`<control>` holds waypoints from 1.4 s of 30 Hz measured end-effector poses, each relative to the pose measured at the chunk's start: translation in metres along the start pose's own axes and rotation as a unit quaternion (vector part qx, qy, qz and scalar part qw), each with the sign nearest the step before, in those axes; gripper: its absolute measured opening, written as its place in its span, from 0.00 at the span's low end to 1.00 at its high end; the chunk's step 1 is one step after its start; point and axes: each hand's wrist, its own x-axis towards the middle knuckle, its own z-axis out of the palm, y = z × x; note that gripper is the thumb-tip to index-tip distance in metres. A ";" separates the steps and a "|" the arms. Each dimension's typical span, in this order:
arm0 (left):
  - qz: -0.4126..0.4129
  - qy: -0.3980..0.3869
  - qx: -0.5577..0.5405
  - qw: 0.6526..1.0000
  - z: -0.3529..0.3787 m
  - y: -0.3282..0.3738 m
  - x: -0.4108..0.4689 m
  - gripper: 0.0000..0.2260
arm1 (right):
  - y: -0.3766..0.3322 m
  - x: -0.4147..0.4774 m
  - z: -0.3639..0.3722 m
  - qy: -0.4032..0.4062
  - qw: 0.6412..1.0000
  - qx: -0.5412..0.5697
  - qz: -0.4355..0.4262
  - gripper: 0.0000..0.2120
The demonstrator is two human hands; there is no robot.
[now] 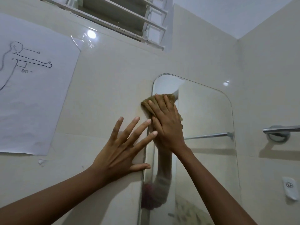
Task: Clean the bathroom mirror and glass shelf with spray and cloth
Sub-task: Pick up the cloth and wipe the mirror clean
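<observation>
A tall mirror [204, 127] with rounded top corners hangs on the beige tiled wall. My right hand [167, 122] presses a brownish-yellow cloth [149, 102] flat against the mirror's upper left edge, and the cloth overlaps onto the wall. My left hand [125, 146] lies flat on the wall beside the mirror's left edge with fingers spread, its thumb touching the mirror's rim. Neither a spray bottle nor a glass shelf shows here.
A paper sheet with a drawn figure [32, 88] is taped to the wall at left. A louvred window [123, 15] sits above. A chrome towel bar [282, 129] projects at right, with a white wall fitting [290, 188] below it.
</observation>
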 end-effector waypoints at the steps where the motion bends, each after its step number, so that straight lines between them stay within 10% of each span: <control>1: 0.003 0.000 0.007 1.000 0.000 0.001 0.000 0.37 | 0.009 -0.006 -0.004 0.010 1.000 -0.005 0.007 0.25; 16: 0.011 -0.045 0.056 0.997 0.001 0.003 0.001 0.37 | 0.121 -0.106 -0.040 0.237 0.847 0.002 0.476 0.29; 33: -0.006 -0.014 0.036 0.999 -0.005 0.003 0.000 0.43 | -0.039 -0.114 0.019 0.012 0.999 0.035 0.005 0.23; 42: 0.006 -0.054 0.077 0.996 -0.003 0.003 0.001 0.40 | 0.071 -0.155 -0.016 0.136 0.956 0.019 0.259 0.26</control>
